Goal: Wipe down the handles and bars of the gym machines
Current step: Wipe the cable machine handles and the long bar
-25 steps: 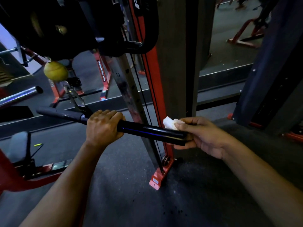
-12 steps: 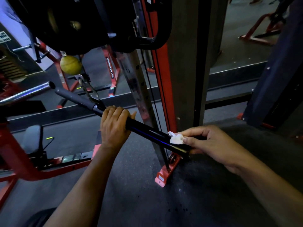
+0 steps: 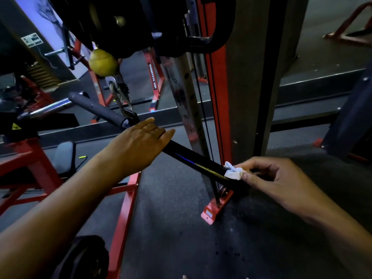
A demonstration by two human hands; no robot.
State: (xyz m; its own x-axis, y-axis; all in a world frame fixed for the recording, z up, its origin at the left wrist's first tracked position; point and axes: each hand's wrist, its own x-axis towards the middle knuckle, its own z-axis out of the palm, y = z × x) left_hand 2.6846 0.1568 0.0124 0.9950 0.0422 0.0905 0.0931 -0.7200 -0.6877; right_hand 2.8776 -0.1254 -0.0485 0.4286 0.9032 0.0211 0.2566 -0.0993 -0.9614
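Overhead, red cable machine frame (image 3: 216,109), upright, behind everything. Below it, black bar (image 3: 193,161), slanting down from upper left to lower right. Left of the hands (image 3: 141,141) resting on the bar's middle, fingers straight and loose. Right of the hands (image 3: 269,178) pinching white cloth (image 3: 233,172) against the bar's lower end.

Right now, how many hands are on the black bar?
2. The left hand rests on the black bar near its middle with fingers extended; the right hand pinches a white cloth against its near end.
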